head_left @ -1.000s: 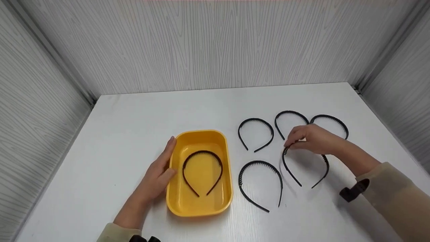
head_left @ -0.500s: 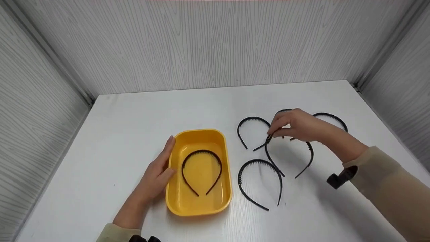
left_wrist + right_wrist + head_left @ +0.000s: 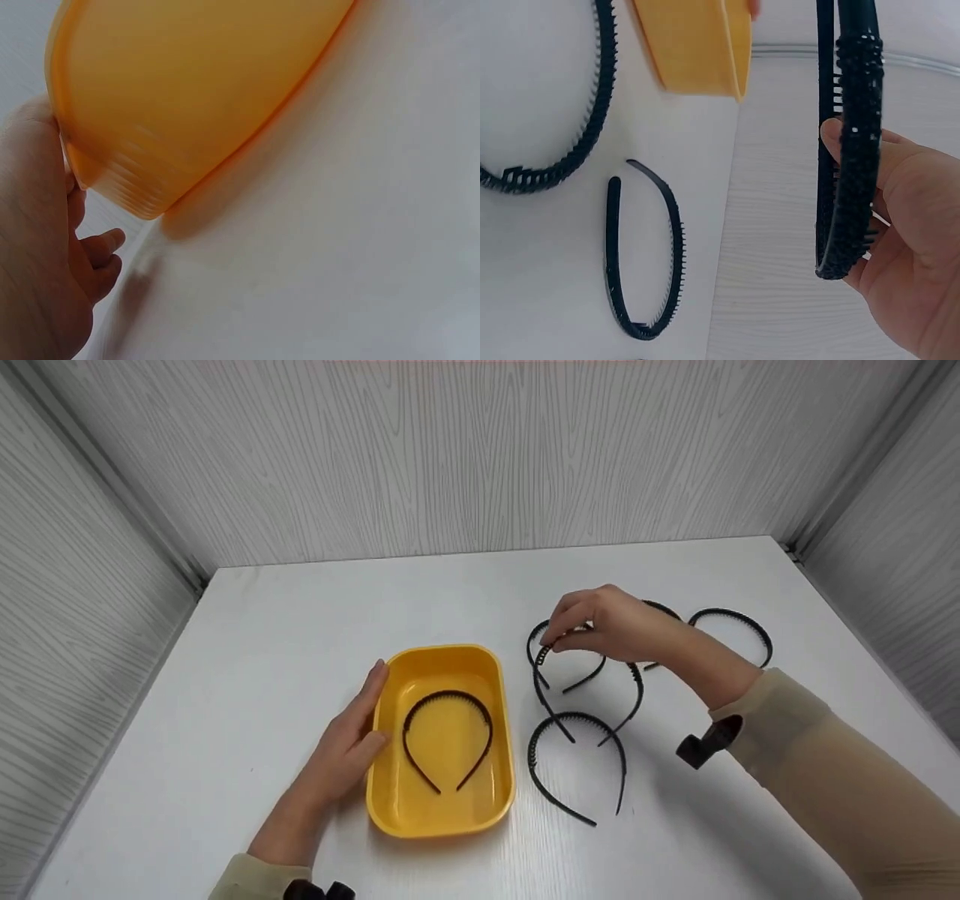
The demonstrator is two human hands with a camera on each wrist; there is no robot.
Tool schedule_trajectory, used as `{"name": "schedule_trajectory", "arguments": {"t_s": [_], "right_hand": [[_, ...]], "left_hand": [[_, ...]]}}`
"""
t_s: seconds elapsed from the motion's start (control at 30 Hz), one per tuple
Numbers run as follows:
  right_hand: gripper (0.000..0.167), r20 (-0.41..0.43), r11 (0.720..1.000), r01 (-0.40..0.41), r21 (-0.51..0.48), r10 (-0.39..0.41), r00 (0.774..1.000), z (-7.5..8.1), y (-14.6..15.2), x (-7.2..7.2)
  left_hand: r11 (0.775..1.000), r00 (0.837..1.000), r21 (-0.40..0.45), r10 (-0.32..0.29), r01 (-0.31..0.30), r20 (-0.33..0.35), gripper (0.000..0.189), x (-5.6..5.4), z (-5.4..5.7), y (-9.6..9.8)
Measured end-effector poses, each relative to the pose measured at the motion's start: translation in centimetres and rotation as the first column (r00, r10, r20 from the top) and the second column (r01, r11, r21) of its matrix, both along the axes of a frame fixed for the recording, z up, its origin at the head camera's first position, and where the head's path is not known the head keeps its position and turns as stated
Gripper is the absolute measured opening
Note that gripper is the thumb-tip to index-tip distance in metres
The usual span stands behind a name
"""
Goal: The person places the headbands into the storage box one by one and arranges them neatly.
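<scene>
My right hand (image 3: 611, 622) pinches a black toothed headband (image 3: 639, 690) near the top of its arch, its two ends hanging down. In the right wrist view that headband's toothed band (image 3: 860, 142) stands up between thumb and fingers. The held headband overlaps two others in the head view: one behind (image 3: 530, 649) and one in front (image 3: 623, 769). My left hand (image 3: 341, 754) grips the left side of a yellow plastic tray (image 3: 442, 819), thumb at the rim and fingers along the outer wall. Inside the tray lies one black headband (image 3: 448, 693).
Two more black headbands, one (image 3: 664, 608) partly behind my right hand and another (image 3: 742, 617) beside it, lie at the back right of the white table (image 3: 300, 615). Grey wood-grain panels (image 3: 480, 457) enclose the table at the back and sides.
My right hand has lifted the headband and carried it left, from the right-hand group toward the yellow tray. The left hand stays on the tray.
</scene>
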State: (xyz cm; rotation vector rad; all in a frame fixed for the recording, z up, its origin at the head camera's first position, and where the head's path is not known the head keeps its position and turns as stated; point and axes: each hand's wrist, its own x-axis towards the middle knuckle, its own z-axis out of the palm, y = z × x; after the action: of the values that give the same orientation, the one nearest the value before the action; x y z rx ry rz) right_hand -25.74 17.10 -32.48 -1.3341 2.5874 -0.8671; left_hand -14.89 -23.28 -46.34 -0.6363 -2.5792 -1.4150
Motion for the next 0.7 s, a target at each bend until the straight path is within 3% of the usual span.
{"name": "schedule_trajectory", "arguments": {"t_s": [0.23, 0.7], "right_hand": [[0.018, -0.053, 0.997, -0.058, -0.050, 0.055, 0.997, 0.2, -2.6, 0.1], [0.017, -0.084, 0.993, -0.110, -0.043, 0.106, 0.991, 0.4, -6.9, 0.1]], "left_hand": [[1.000, 0.999, 0.008, 0.008, -0.009, 0.042, 0.086, -0.1, 0.0, 0.0], [1.000, 1.000, -0.010, 0.006, -0.006, 0.011, 0.086, -0.2, -0.1, 0.0]]}}
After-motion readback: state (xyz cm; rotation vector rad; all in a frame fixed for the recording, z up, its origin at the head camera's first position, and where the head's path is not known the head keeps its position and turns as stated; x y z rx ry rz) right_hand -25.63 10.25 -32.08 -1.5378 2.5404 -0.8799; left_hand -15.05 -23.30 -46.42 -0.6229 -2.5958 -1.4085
